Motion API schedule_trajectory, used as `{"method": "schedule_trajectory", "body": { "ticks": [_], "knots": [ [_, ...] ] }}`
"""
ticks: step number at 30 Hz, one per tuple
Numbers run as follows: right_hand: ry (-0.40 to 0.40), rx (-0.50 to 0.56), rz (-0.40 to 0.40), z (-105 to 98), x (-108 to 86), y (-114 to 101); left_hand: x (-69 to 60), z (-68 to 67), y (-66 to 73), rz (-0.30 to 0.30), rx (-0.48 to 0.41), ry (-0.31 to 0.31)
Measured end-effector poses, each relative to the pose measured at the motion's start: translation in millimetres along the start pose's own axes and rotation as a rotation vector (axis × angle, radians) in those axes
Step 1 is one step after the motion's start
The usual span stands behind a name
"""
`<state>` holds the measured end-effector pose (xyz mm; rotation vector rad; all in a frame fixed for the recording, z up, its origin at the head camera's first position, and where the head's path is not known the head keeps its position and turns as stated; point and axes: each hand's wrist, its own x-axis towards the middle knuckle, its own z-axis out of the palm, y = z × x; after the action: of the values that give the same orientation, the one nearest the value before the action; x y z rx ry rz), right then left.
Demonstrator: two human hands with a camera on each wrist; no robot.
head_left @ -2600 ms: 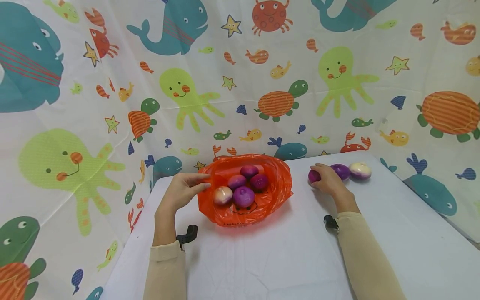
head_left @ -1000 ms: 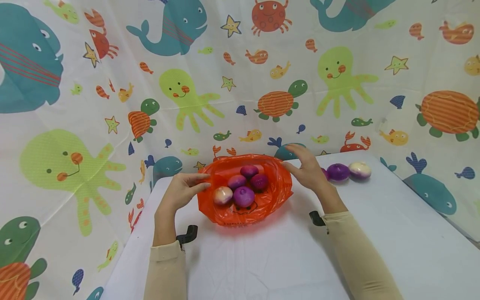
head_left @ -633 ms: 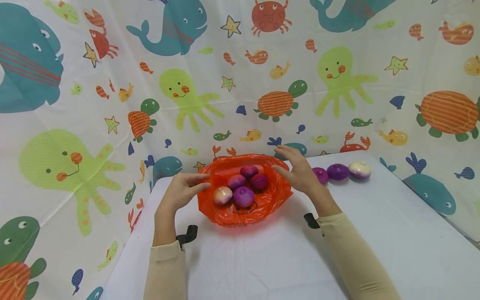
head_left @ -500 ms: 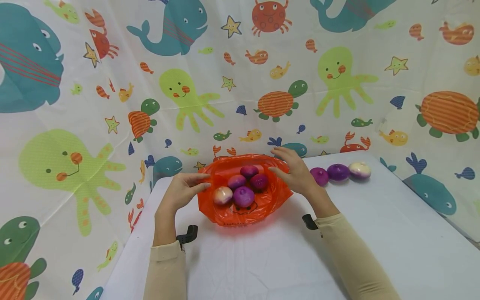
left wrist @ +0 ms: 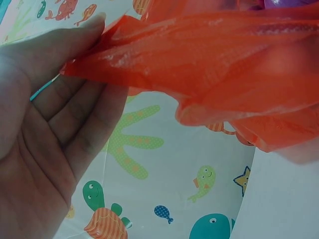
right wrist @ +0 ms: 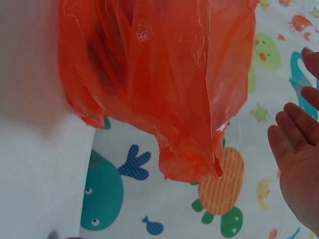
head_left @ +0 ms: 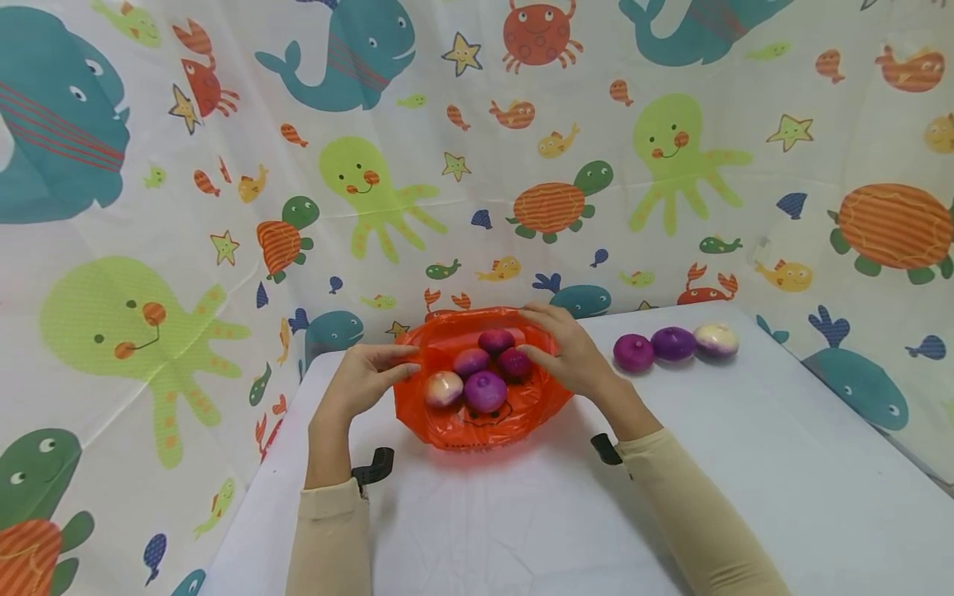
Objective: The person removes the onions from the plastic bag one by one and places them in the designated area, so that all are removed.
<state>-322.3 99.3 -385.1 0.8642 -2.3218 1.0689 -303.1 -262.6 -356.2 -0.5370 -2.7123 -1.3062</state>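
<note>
A red plastic bag lies with its mouth spread, several purple onions and a pale one inside. At its left rim, my left hand pinches the plastic; the left wrist view shows the bag's edge between thumb and fingers of that hand. My right hand is over the bag's right side, fingers parted and holding nothing. In the right wrist view this hand is apart from the hanging plastic.
On the white table, right of the bag, a small purple onion, a larger purple one and a pale one sit in a row. A sea-animal patterned sheet hangs behind and at the left.
My right hand has moved left from the row of onions to the bag's right side, uncovering the small purple onion. My left hand has stayed at the rim.
</note>
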Motion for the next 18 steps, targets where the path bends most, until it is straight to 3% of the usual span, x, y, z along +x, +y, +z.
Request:
{"method": "schedule_trajectory", "body": {
  "ticks": [11,18],
  "knots": [
    [-0.030,0.004,-0.059,18,1.4,-3,-0.2,0.3,-0.8,-0.004,0.007,0.001],
    [-0.079,0.003,-0.003,28,2.2,-8,-0.2,0.7,-0.4,-0.008,-0.002,0.002]
  ]
}}
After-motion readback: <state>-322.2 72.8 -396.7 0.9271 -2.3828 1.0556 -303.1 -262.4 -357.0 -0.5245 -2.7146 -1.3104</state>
